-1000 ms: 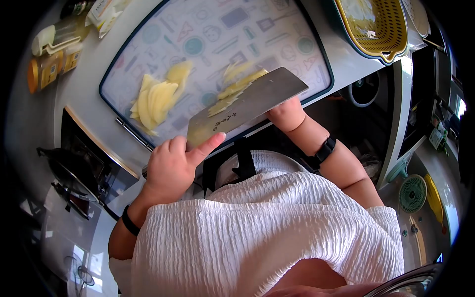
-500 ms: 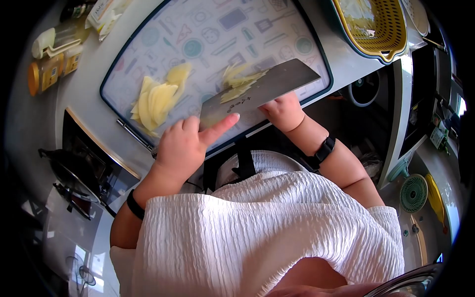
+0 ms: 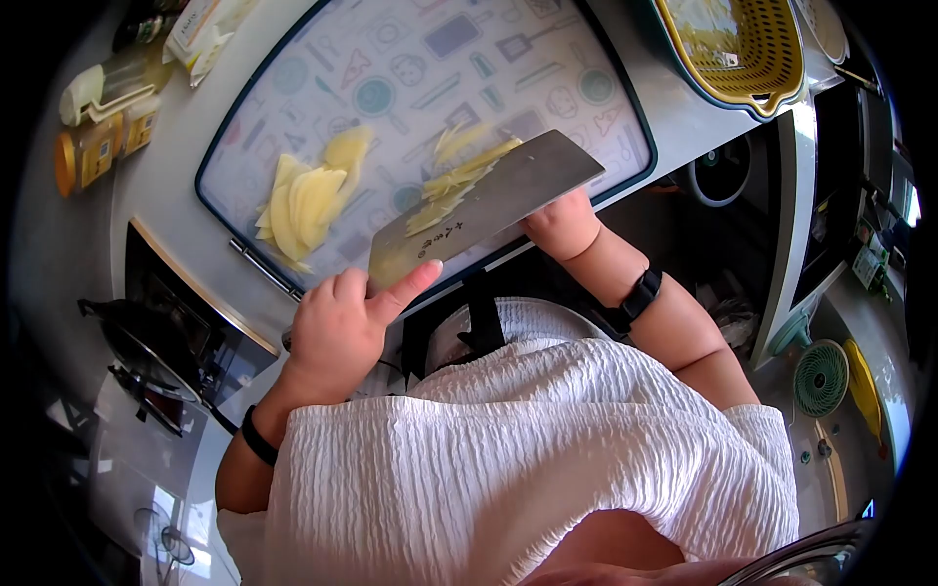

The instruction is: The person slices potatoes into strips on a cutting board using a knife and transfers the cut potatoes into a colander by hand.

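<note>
My left hand (image 3: 337, 337) is closed around the handle of a cleaver (image 3: 508, 186), its thumb stretched along the near side of the blade. The broad blade is tilted over the near part of a patterned cutting board (image 3: 547, 98). Thin yellow shreds (image 3: 445, 207) cling to the blade, and more shreds (image 3: 464, 142) lie just behind it. At the blade's far right end is my right hand (image 3: 567, 225), close to its lower edge; the blade hides most of its fingers. Left on the board is a pile of thin, pale yellow slices (image 3: 305, 205).
A yellow basket (image 3: 772, 59) stands at the back right. Jars (image 3: 93, 156) and a white packet (image 3: 205, 39) are at the back left. A black pan (image 3: 142, 342) is at left. A small green fan (image 3: 819, 379) stands at right.
The cleaver and my left hand have shifted toward the lower left, nearer to me. My right hand has stayed almost in place, and the slice pile looks unchanged.
</note>
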Demonstrator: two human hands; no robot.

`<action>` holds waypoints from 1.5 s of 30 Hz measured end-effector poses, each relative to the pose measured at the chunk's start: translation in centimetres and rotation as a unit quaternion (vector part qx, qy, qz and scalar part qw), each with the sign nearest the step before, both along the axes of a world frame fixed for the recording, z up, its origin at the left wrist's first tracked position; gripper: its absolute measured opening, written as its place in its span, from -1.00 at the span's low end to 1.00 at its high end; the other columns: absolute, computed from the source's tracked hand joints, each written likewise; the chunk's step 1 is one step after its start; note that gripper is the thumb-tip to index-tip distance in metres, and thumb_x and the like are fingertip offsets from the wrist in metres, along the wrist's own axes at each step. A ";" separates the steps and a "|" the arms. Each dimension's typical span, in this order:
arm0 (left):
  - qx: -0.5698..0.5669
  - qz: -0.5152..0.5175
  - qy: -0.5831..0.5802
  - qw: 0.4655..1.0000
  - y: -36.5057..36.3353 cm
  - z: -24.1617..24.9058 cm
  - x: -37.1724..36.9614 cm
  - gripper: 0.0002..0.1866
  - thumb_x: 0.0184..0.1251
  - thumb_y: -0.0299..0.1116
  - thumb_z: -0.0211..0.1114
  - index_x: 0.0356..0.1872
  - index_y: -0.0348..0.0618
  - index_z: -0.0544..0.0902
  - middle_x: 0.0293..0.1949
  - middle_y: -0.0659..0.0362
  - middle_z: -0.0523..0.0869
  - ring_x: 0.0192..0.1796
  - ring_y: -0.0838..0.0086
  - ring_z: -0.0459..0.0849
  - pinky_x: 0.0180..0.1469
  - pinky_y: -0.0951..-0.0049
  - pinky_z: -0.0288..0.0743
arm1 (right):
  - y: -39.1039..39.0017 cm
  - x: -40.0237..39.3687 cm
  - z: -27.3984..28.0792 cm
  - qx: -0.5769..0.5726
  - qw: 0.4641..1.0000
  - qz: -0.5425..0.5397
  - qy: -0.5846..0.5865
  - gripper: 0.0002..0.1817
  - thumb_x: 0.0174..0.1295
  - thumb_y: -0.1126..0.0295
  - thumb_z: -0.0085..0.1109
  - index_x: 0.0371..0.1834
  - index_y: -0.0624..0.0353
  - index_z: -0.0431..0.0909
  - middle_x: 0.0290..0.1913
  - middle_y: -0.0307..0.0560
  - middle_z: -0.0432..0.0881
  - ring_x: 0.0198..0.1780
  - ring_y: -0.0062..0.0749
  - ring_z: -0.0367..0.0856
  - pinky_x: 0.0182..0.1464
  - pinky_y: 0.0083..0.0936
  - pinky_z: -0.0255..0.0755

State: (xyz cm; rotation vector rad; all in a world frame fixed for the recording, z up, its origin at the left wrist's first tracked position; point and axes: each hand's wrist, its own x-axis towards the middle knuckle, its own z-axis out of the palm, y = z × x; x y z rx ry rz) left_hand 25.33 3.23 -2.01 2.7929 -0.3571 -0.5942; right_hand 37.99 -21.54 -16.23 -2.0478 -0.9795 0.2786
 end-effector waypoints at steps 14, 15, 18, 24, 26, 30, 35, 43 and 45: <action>-0.002 -0.014 -0.056 0.998 -0.3 -3.1 0.4 -0.22 0.23 -0.49 0.16 0.44 0.59 0.30 -0.47 0.24 0.29 -0.49 0.33 0.41 -0.46 0.32 0.42 | -0.2 -0.3 0.5 -0.012 0.999 -0.028 0.028 -0.75 0.06 0.44 0.24 -0.15 0.17 0.65 -0.09 0.03 0.62 -0.03 0.05 0.55 0.05 -0.18 0.46; -0.003 -0.008 -0.054 0.998 -0.3 -2.6 0.1 -0.23 0.23 -0.49 0.16 0.44 0.59 0.31 -0.47 0.24 0.29 -0.48 0.33 0.41 -0.45 0.33 0.42 | -0.3 -0.3 0.4 -0.015 0.999 -0.014 0.024 -0.74 0.07 0.45 0.23 -0.14 0.17 0.65 -0.08 0.03 0.61 -0.03 0.06 0.55 0.05 -0.17 0.46; -0.009 0.006 -0.043 0.999 -0.1 -1.0 -0.6 -0.25 0.23 -0.48 0.18 0.43 0.57 0.34 -0.47 0.24 0.28 -0.46 0.33 0.41 -0.43 0.34 0.42 | -0.3 0.0 0.1 -0.010 1.000 0.008 0.022 -0.73 0.08 0.46 0.21 -0.11 0.18 0.64 -0.05 0.05 0.61 -0.02 0.07 0.54 0.05 -0.15 0.45; -0.008 -0.002 -0.021 1.000 0.1 -0.3 -0.4 -0.25 0.23 -0.50 0.18 0.43 0.55 0.35 -0.44 0.24 0.29 -0.44 0.33 0.41 -0.40 0.35 0.43 | -0.2 0.0 0.4 -0.002 1.000 -0.010 0.028 -0.71 0.08 0.47 0.21 -0.08 0.20 0.63 -0.03 0.08 0.60 0.00 0.08 0.52 0.05 -0.15 0.44; -0.009 -0.004 -0.014 1.000 0.1 -0.4 -0.2 -0.25 0.24 -0.50 0.18 0.43 0.55 0.34 -0.44 0.24 0.29 -0.43 0.32 0.41 -0.40 0.35 0.44 | -0.2 -0.1 0.4 0.012 0.999 -0.012 0.040 -0.71 0.08 0.47 0.21 -0.08 0.21 0.62 -0.04 0.09 0.60 -0.01 0.09 0.52 0.05 -0.15 0.44; 0.002 -0.010 -0.003 1.000 0.1 -0.4 -0.1 -0.25 0.24 -0.50 0.16 0.43 0.55 0.34 -0.44 0.22 0.29 -0.42 0.31 0.42 -0.39 0.34 0.44 | -0.1 0.1 0.5 0.017 0.999 -0.014 0.049 -0.71 0.09 0.45 0.22 -0.08 0.22 0.62 -0.04 0.10 0.59 -0.02 0.09 0.52 0.05 -0.16 0.43; -0.002 -0.010 0.016 1.000 -0.2 0.1 1.0 -0.23 0.23 -0.52 0.15 0.43 0.58 0.33 -0.45 0.19 0.31 -0.46 0.28 0.43 -0.40 0.32 0.45 | 0.0 0.0 0.1 0.017 1.000 -0.016 0.001 -0.74 0.08 0.42 0.22 -0.12 0.18 0.64 -0.07 0.05 0.61 -0.04 0.05 0.54 0.05 -0.18 0.44; -0.012 -0.019 -0.052 0.998 -0.1 -3.0 2.2 -0.20 0.22 -0.54 0.14 0.45 0.58 0.29 -0.47 0.19 0.33 -0.50 0.28 0.44 -0.46 0.31 0.43 | -1.0 -0.5 -0.4 -0.028 0.997 0.039 -0.060 -0.78 0.03 0.40 0.23 -0.21 0.11 0.67 -0.12 -0.07 0.63 -0.05 -0.07 0.58 0.01 -0.24 0.49; -0.014 -0.018 -0.043 0.999 0.2 -2.6 1.8 -0.20 0.23 -0.54 0.15 0.45 0.58 0.29 -0.47 0.20 0.32 -0.49 0.29 0.44 -0.46 0.31 0.42 | -0.8 -0.4 -0.5 -0.019 0.998 0.024 -0.046 -0.77 0.06 0.40 0.23 -0.18 0.13 0.66 -0.10 -0.04 0.63 -0.05 -0.05 0.57 0.00 -0.23 0.49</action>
